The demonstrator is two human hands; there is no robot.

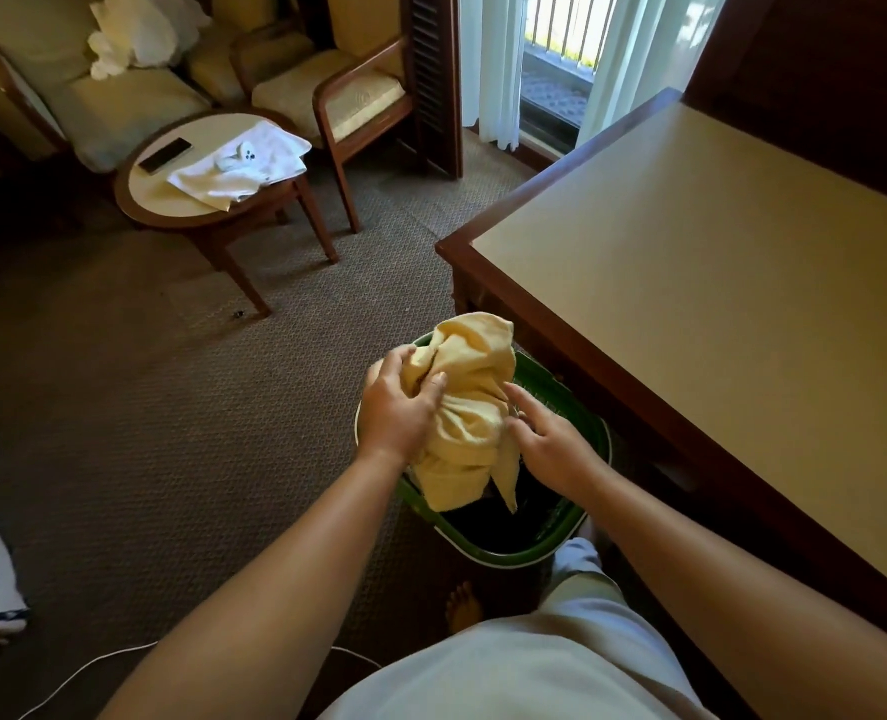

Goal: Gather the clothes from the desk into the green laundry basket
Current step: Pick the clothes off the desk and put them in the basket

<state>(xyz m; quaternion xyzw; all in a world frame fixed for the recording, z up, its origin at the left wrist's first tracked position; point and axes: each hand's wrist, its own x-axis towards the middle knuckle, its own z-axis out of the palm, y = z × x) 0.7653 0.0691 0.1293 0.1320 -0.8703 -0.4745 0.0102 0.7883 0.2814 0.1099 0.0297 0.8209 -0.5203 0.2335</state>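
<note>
Over woven carpet (171, 407), left grip (405, 407) bunches crumpled yellow cloth (470, 361).

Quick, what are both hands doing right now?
Left hand: closed, fingers gripping the yellow cloth over the green basket.
Right hand: open, fingers touching the yellow cloth.

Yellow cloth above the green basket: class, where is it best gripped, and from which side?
Grip the bunched waist of the yellow cloth, coming from the left, where the left hand pinches it. There the folds gather into one narrow neck that fingers can close round; the loose ends hang down over the green laundry basket.
</note>
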